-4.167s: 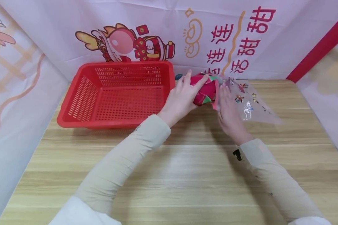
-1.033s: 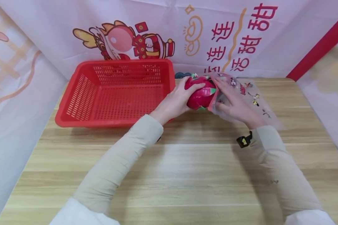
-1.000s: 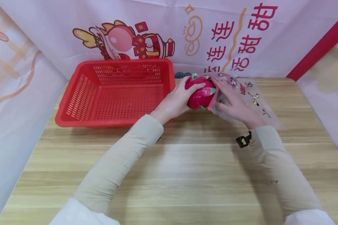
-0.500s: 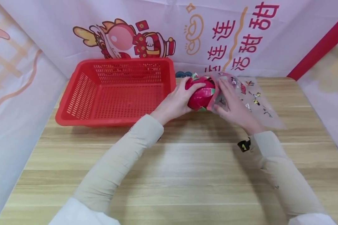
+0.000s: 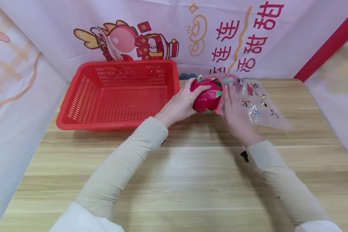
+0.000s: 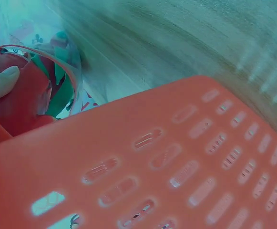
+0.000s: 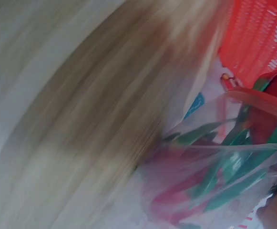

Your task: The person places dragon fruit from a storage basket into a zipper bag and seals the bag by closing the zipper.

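Observation:
The left hand [image 5: 183,102] grips a magenta dragon fruit [image 5: 207,100] with green-tipped scales, just right of the red basket. Part of the fruit lies inside a clear printed bag [image 5: 268,108] with a pink rim. Against the bag's rim and side rests the right hand [image 5: 235,111], its fingers straight and close together. In the left wrist view a thumb lies on the fruit [image 6: 26,95], and the bag's rim rings it. Through the clear bag [image 7: 195,171] in the right wrist view, green scales and magenta skin show.
A red perforated basket [image 5: 133,125] stands at the back left of the wooden table [image 5: 191,187], its inside bare. A printed cloth [image 5: 162,13] hangs behind. By the right sleeve is a small black object [image 5: 245,156].
Compared with half a second ago, the right hand has turned, its fingers drawn together and flatter against the bag's rim. The left hand keeps its grip on the fruit, almost unmoved.

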Demonstrator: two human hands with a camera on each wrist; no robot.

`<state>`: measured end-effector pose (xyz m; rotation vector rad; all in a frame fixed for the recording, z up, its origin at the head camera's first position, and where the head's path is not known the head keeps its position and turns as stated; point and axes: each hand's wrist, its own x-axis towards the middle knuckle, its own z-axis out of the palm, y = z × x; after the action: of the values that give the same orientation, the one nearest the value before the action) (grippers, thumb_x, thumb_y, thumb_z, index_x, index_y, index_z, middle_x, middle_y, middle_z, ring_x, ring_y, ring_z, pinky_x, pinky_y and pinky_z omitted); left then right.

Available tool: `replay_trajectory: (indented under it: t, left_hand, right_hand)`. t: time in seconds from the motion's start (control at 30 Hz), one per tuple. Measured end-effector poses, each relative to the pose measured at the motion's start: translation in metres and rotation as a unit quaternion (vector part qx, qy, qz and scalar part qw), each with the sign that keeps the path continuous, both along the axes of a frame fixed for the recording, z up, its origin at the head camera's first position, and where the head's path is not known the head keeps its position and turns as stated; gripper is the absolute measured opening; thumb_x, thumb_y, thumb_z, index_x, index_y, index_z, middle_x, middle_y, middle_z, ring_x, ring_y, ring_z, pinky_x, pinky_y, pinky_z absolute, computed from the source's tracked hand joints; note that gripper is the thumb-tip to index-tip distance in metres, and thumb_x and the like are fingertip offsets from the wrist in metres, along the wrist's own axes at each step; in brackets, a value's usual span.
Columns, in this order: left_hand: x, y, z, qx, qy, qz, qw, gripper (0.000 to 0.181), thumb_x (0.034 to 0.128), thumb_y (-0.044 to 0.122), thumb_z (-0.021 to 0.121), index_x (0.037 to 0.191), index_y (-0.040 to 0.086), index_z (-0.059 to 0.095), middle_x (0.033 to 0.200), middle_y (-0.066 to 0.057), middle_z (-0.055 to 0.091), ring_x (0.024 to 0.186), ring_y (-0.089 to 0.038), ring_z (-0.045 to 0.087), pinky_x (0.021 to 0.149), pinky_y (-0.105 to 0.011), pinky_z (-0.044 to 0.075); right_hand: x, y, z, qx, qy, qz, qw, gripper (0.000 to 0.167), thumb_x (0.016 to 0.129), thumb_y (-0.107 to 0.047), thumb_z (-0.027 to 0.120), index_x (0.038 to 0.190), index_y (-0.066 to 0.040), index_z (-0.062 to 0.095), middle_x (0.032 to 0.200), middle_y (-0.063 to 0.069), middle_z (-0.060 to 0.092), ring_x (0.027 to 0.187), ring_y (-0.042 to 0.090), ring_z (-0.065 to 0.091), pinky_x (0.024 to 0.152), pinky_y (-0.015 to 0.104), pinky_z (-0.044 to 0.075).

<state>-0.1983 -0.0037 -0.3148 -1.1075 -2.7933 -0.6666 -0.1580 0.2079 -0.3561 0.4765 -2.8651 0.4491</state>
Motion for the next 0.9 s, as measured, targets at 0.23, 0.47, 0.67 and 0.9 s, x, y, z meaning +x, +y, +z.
replay_trajectory:
  t: [0.23, 0.47, 0.67, 0.9]
  left_hand:
    - [0.000, -0.002, -0.001, -0.006, -0.009, 0.000, 0.9999, 0.080, 0.0762, 0.022, 0.080, 0.144, 0.023, 0.037, 0.147, -0.016, 0.028, 0.136, -0.028, 0.033, 0.103, -0.040, 0.048]
    - [0.001, -0.001, 0.001, -0.010, -0.013, -0.004, 0.9999, 0.082, 0.0758, 0.022, 0.080, 0.144, 0.023, 0.036, 0.148, -0.015, 0.027, 0.137, -0.028, 0.032, 0.102, -0.040, 0.048]
    - [0.001, -0.001, 0.005, -0.022, -0.010, -0.006, 0.9997, 0.079, 0.0769, 0.022, 0.079, 0.144, 0.025, 0.037, 0.150, -0.016, 0.026, 0.138, -0.030, 0.032, 0.102, -0.042, 0.048]
    - [0.003, 0.004, 0.007, -0.045, -0.004, -0.012, 0.9989, 0.078, 0.0787, 0.022, 0.078, 0.145, 0.029, 0.036, 0.154, -0.014, 0.024, 0.140, -0.030, 0.031, 0.100, -0.042, 0.049]
  right_hand:
    - [-0.003, 0.007, -0.002, -0.013, -0.035, 0.028, 0.9989, 0.076, 0.101, -0.026, 0.043, 0.152, -0.008, -0.010, 0.162, 0.014, -0.004, 0.151, 0.026, -0.003, 0.120, 0.049, 0.015]
    - [-0.003, 0.014, 0.005, 0.018, -0.069, 0.034, 0.9969, 0.072, 0.103, -0.022, 0.036, 0.151, -0.008, -0.015, 0.162, 0.011, -0.011, 0.151, 0.027, -0.007, 0.121, 0.049, 0.013]
    - [-0.009, 0.013, 0.018, -0.058, -0.197, -0.010, 0.9786, 0.059, 0.101, -0.050, 0.003, 0.149, -0.024, -0.020, 0.159, -0.007, -0.021, 0.149, 0.019, -0.016, 0.122, 0.051, 0.005]
    - [-0.016, 0.007, 0.030, -0.143, -0.268, -0.056, 0.9511, 0.068, 0.088, -0.073, -0.003, 0.147, -0.041, -0.014, 0.157, -0.021, -0.013, 0.148, 0.010, -0.011, 0.121, 0.054, 0.007]
